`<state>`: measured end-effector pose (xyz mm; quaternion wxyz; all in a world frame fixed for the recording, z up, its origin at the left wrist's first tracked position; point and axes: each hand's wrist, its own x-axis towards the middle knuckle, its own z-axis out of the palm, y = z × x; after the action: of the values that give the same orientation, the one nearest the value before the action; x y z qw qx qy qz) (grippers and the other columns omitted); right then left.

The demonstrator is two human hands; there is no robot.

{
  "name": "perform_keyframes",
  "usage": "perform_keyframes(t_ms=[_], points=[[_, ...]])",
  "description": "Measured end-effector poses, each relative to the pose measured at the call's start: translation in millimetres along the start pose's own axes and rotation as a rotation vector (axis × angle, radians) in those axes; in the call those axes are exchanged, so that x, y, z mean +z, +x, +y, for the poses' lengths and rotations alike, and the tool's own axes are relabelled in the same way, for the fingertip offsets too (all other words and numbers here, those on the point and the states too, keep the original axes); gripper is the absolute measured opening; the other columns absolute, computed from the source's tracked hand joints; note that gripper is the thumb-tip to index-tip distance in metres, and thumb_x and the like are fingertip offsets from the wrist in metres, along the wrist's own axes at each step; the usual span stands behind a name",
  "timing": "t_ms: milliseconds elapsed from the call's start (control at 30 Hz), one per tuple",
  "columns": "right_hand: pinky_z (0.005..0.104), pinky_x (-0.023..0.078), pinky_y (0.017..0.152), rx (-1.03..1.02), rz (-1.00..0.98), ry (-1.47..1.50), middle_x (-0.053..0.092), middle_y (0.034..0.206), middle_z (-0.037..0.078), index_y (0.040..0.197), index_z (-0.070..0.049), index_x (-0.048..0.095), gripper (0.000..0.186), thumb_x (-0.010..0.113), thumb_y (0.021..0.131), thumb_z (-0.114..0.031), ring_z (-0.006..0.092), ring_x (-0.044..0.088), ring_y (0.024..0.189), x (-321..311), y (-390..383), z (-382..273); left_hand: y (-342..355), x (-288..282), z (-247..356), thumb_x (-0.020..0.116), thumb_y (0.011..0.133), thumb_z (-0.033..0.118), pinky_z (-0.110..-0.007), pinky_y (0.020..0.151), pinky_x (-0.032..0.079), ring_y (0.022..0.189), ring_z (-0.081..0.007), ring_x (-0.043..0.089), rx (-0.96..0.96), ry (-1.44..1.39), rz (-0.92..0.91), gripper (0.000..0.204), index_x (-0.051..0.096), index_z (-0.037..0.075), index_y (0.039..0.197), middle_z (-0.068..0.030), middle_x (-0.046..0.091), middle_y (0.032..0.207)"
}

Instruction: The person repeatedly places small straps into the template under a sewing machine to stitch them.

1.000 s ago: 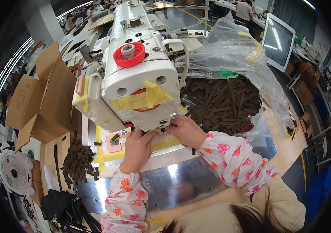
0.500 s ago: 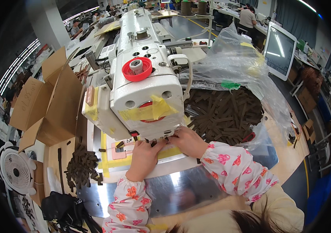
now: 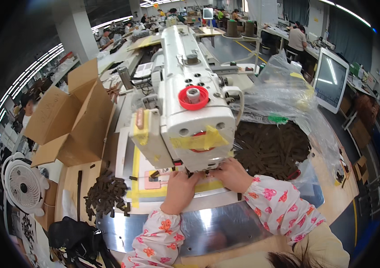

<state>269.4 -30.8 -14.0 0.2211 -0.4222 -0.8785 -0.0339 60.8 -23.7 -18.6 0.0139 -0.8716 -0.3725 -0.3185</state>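
A white industrial sewing machine with a red knob and yellow tape stands over a plate marked with yellow tape. My left hand and my right hand rest side by side on the plate, right under the machine's head. The fingertips press down on something small at the needle area; the head hides what it is. Both forearms wear white sleeves with a red flower print.
A clear plastic bag of dark brown strips lies right of the machine. A smaller pile of strips sits to the left. Open cardboard boxes, a white fan, a black bag and a monitor surround the shiny steel tabletop.
The view has tilted, so the machine sits higher and more centred. Both hands stay pressed together under the machine head; their pose barely differs.
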Motion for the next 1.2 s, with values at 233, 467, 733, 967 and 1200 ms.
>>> perform_keyframes(t_ms=[233,467,733,967,1200], points=[[0.0328,0.038,0.08,-0.009,-0.151,-0.071,0.064,0.09,0.001,0.09,-0.015,0.069,0.021,0.059,0.071,-0.012,0.0192,0.056,0.092,-10,1,1,-3,-2,5,0.052,0.075,0.008,-0.039,0.073,0.043,0.078,-0.0263,0.059,-0.038,0.089,-0.114,0.032,0.066,0.013,0.104,-0.0129,0.059,0.088],[0.034,0.038,0.08,-0.066,-0.033,-0.16,0.064,0.089,0.001,0.089,-0.015,0.069,0.021,0.059,0.07,-0.013,0.0197,0.055,0.091,-5,-3,5,-4,-2,8,0.056,0.074,0.004,-0.038,0.073,0.041,0.077,-0.0278,0.056,-0.026,0.035,-0.095,0.037,0.065,0.014,0.108,-0.0115,0.057,0.072],[0.0342,0.038,0.078,-0.049,-0.055,-0.166,0.064,0.081,0.001,0.087,-0.016,0.07,0.02,0.058,0.07,-0.015,0.0201,0.056,0.087,-5,3,6,-3,0,4,0.051,0.076,0.006,-0.038,0.077,0.042,0.083,-0.0288,0.058,-0.054,0.049,-0.112,0.032,0.063,0.011,0.105,-0.0175,0.059,0.096],[0.0355,0.037,0.082,-0.082,-0.066,-0.171,0.064,0.081,0.003,0.088,-0.016,0.07,0.022,0.058,0.07,-0.015,0.0209,0.056,0.088,-6,1,2,-6,-5,7,0.051,0.076,0.005,-0.038,0.08,0.042,0.086,-0.0305,0.058,-0.102,0.005,-0.167,0.033,0.062,0.011,0.107,-0.0211,0.058,0.104],[0.0374,0.037,0.084,0.033,-0.063,-0.019,0.064,0.077,0.005,0.086,-0.015,0.071,0.024,0.057,0.069,-0.008,0.0232,0.056,0.086,-1,-1,9,-5,6,5,0.051,0.076,0.005,-0.039,0.082,0.041,0.089,-0.0322,0.057,-0.075,0.033,-0.109,0.032,0.062,0.011,0.106,-0.0199,0.057,0.105]])
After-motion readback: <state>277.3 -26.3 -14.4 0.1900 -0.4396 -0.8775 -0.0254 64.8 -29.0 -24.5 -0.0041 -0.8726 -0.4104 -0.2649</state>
